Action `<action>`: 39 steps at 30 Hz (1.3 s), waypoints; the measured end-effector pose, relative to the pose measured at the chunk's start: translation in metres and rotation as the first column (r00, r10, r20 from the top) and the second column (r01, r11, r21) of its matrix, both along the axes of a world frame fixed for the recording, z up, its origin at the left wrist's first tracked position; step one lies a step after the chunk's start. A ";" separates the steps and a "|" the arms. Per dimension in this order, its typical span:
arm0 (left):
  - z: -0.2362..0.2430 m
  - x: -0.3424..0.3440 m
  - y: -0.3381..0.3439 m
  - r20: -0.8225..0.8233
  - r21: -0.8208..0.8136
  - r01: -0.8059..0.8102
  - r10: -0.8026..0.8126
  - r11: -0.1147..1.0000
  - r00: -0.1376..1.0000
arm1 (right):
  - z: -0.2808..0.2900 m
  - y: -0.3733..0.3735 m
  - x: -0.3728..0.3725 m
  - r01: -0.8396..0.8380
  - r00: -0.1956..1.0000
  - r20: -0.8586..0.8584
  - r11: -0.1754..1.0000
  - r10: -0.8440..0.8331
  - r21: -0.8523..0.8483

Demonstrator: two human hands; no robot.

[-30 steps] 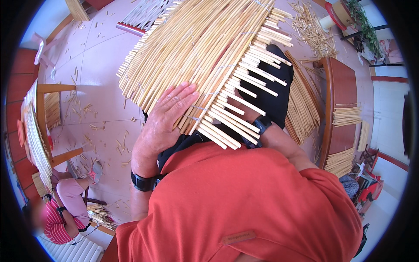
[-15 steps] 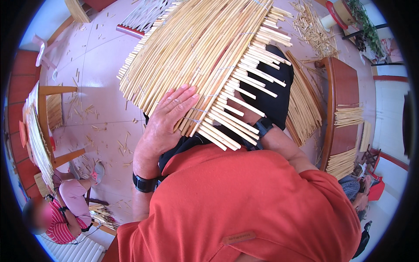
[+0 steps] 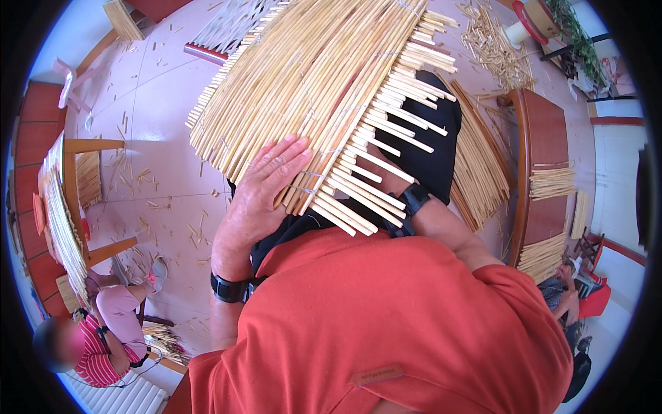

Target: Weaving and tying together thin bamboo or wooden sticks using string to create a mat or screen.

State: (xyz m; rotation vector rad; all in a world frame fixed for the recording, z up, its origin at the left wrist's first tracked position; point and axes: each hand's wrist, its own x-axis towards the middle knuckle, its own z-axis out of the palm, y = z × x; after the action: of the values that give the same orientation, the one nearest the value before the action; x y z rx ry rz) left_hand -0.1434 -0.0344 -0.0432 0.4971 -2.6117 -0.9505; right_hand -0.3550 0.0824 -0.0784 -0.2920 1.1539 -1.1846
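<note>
Little has moved: the mat (image 3: 296,90) has slid slightly left in view, the left hand (image 3: 255,200) stays flat on it, and at the right edge a co-worker (image 3: 569,300), barely visible a second ago, now shows both arms. Largest is the wearer's red shirt (image 3: 386,310), whose brown patch (image 3: 378,375) bears small lettering.

The mat, thin sticks bound side by side with pale ties, lies across the wearer's lap over black trousers (image 3: 427,131), its uneven stick ends jutting to the right. The left fingers (image 3: 288,153) are straight and close together, pressed on the mat's near edge rather than gripping. The right hand (image 3: 394,184) reaches under the jutting ends; its fingers are hidden, so whether they grip cannot be told.

Right of the lap stands a brown bench (image 3: 545,138) carrying two stick bundles (image 3: 541,259). More sticks (image 3: 483,159) lie between the lap and the bench. A person in a striped top (image 3: 103,352) sits at the lower left. Smaller still are a black watch (image 3: 229,288) on the left wrist, a dark band (image 3: 416,199) on the right, and scattered stick scraps (image 3: 196,231) on the floor (image 3: 165,86).
</note>
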 end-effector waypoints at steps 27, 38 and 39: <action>0.005 0.001 -0.001 -0.024 -0.004 0.022 -0.022 1.000 0.999 | -0.006 0.002 -0.010 -0.197 0.909 -0.403 0.964 0.112 -0.178; 0.006 0.002 -0.002 -0.025 -0.001 0.019 -0.019 1.000 1.000 | -0.001 0.002 -0.008 -0.164 0.919 -0.384 0.971 0.086 -0.175; 0.007 0.002 -0.003 -0.002 0.015 0.025 -0.025 1.000 1.000 | -0.001 0.003 -0.007 -0.158 0.920 -0.382 0.972 0.082 -0.172</action>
State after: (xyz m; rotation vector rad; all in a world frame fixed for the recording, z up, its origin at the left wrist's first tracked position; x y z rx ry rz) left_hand -0.1415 -0.0371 -0.0366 0.4684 -2.6165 -0.9790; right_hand -0.3623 0.0850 -0.0790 -0.7601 1.3235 -1.1665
